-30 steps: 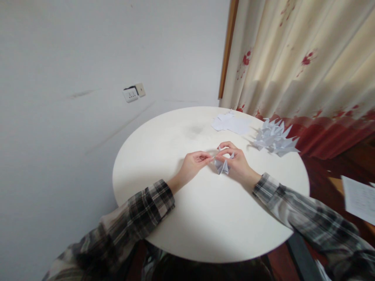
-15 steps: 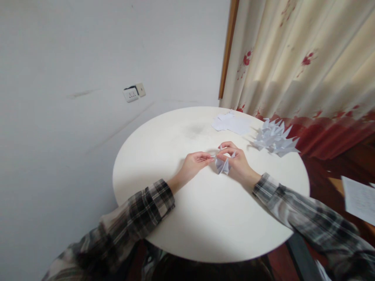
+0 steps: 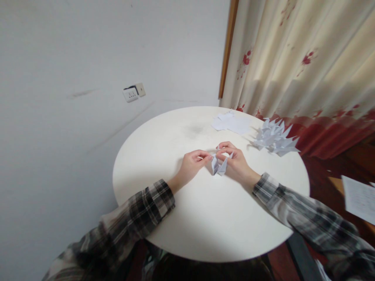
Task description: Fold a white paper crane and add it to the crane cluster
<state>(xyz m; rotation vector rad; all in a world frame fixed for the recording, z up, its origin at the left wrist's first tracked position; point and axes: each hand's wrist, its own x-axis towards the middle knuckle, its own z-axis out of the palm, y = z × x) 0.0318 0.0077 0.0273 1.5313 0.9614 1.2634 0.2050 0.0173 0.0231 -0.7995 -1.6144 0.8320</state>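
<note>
A small folded white paper figure point(image 3: 218, 166) is held between both hands just above the round white table point(image 3: 205, 218). My left hand point(image 3: 191, 164) pinches the figure's left flap with thumb and fingers. My right hand point(image 3: 236, 162) curls around its right side, fingers closed on the paper. Both arms wear plaid sleeves.
A pile of finished folded paper figures point(image 3: 274, 137) lies at the table's far right edge. Flat white paper sheets point(image 3: 231, 123) lie at the back of the table. A curtain point(image 3: 293, 58) hangs behind; a wall socket point(image 3: 133, 92) sits on the left wall. Printed paper point(image 3: 359, 199) lies at right.
The paper figure has been spread apart: its left flap now stands pulled away from the right one. Both hands stayed in about the same place.
</note>
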